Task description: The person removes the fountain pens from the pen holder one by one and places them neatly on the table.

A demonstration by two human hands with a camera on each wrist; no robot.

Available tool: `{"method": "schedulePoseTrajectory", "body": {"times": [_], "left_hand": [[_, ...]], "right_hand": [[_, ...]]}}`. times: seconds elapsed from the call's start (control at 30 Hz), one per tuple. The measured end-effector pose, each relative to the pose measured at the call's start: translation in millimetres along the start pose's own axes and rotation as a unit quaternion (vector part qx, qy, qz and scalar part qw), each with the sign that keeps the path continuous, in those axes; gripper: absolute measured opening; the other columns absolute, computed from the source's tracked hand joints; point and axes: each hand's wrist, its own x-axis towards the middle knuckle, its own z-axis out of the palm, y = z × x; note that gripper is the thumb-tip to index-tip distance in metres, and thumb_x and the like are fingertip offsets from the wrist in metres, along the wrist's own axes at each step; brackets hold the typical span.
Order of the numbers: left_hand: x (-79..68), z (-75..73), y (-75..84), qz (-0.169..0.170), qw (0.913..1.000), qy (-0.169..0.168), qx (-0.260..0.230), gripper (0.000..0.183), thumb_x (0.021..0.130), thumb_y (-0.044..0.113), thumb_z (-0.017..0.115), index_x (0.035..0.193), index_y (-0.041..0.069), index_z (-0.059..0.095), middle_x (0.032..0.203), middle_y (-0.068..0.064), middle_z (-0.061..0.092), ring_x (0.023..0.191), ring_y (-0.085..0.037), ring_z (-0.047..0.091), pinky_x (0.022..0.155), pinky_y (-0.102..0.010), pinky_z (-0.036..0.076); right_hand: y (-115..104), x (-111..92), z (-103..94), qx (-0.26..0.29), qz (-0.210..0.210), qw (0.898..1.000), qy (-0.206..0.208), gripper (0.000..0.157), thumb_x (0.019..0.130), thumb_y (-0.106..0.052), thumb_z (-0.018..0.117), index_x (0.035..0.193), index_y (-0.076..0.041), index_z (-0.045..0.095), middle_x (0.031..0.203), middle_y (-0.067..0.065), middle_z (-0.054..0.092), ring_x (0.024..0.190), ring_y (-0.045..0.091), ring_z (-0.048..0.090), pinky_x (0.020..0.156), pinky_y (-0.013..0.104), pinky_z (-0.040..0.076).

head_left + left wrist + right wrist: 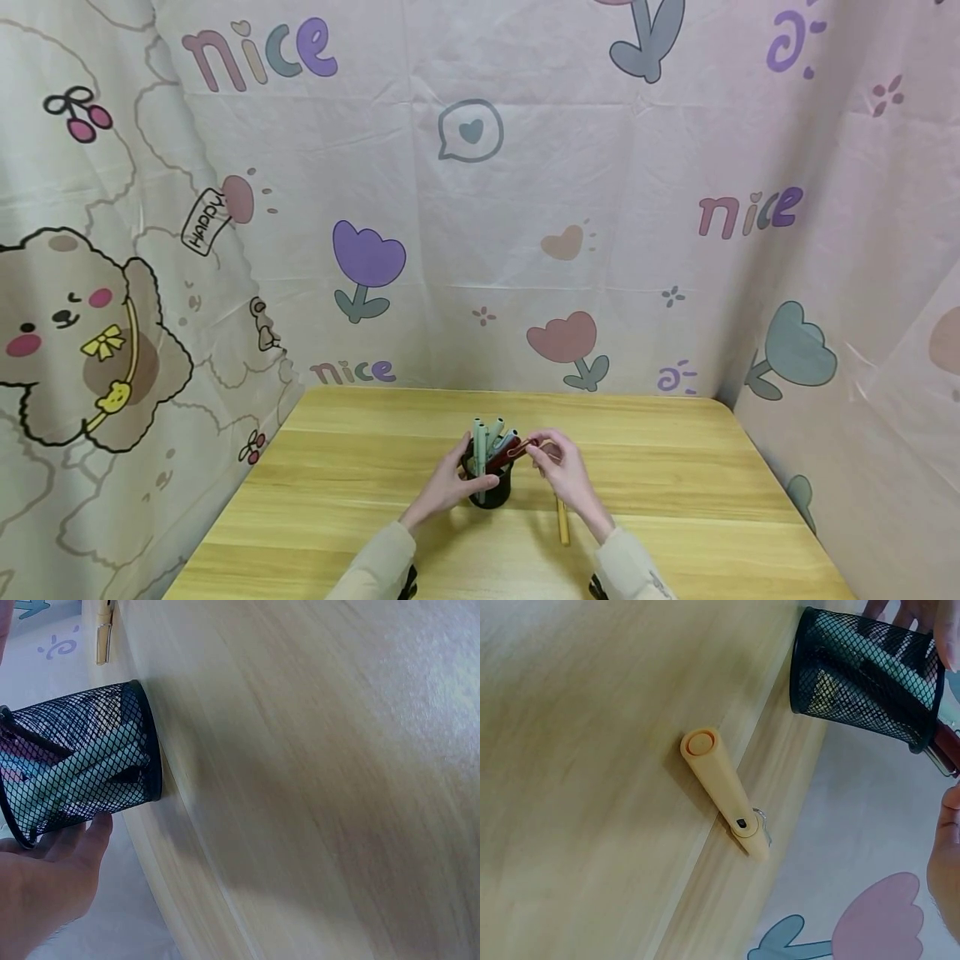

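A black mesh pen cup [492,498] stands on the table, holding several pale green pens [480,446] and a dark red pen [501,456]. My left hand [448,485] grips the cup from its left, the thumb across the front; in the left wrist view its fingers touch the mesh wall [90,761]. At the cup's right rim, my right hand [562,471] pinches the outer end of a dark red pen [948,746] with a metal clip, which leans out over the rim. That hand is partly cut off in the right wrist view.
A yellow-orange pen [564,525] with a metal clip lies on the wooden table [337,500], below my right hand and right of the cup. Printed cloth [465,250] hangs behind the table and along both sides.
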Motion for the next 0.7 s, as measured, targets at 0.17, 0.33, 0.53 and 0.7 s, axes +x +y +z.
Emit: {"method": "schedulePoseTrajectory", "body": {"times": [0.17, 0.33, 0.53, 0.7], "left_hand": [[-0.9, -0.2, 0.6, -0.002, 1.0000, 0.001, 0.004, 0.106, 0.087, 0.042, 0.078, 0.160, 0.000, 0.015, 0.165, -0.028, 0.019, 0.146, -0.053, 0.030, 0.112, -0.063, 0.040], [-1.0, 0.2, 0.6, -0.003, 1.0000, 0.002, -0.001, 0.106, 0.087, 0.041, 0.079, 0.161, 0.000, 0.015, 0.165, -0.027, 0.019, 0.147, -0.052, 0.029, 0.112, -0.063, 0.041], [0.0, 1.0, -1.6, -0.007, 1.0000, 0.001, 0.000, 0.106, 0.087, 0.042, 0.078, 0.161, 0.001, 0.014, 0.166, -0.027, 0.017, 0.149, -0.052, 0.025, 0.113, -0.064, 0.038], [-0.3, 1.6, -2.6, -0.003, 1.0000, 0.002, 0.007, 0.106, 0.087, 0.043, 0.078, 0.161, 0.001, 0.015, 0.166, -0.028, 0.017, 0.149, -0.053, 0.024, 0.114, -0.068, 0.035]], "right_hand": [[-0.5, -1.7, -3.3, 0.011, -0.017, 1.000, 0.012, 0.019, 0.095, -0.004, 0.066, 0.110, 0.007, 0.064, 0.084, 0.008, 0.065, 0.065, 0.002, 0.058, 0.057, 0.022, 0.051], [-1.3, -2.9, -5.8, 0.031, -0.034, 0.999, 0.028, 0.019, 0.097, -0.003, 0.063, 0.110, 0.011, 0.062, 0.076, -0.008, 0.064, 0.064, 0.001, 0.058, 0.056, 0.020, 0.050], [-4.2, -5.9, -8.8, 0.055, -0.039, 0.997, 0.040, 0.019, 0.099, -0.003, 0.060, 0.111, 0.013, 0.059, 0.085, 0.005, 0.068, 0.066, 0.004, 0.061, 0.057, 0.020, 0.052], [-4.9, -7.6, -10.8, 0.084, -0.039, 0.994, 0.050, 0.020, 0.100, -0.002, 0.057, 0.113, 0.013, 0.056, 0.099, 0.015, 0.071, 0.069, 0.008, 0.063, 0.058, 0.026, 0.056]]}}
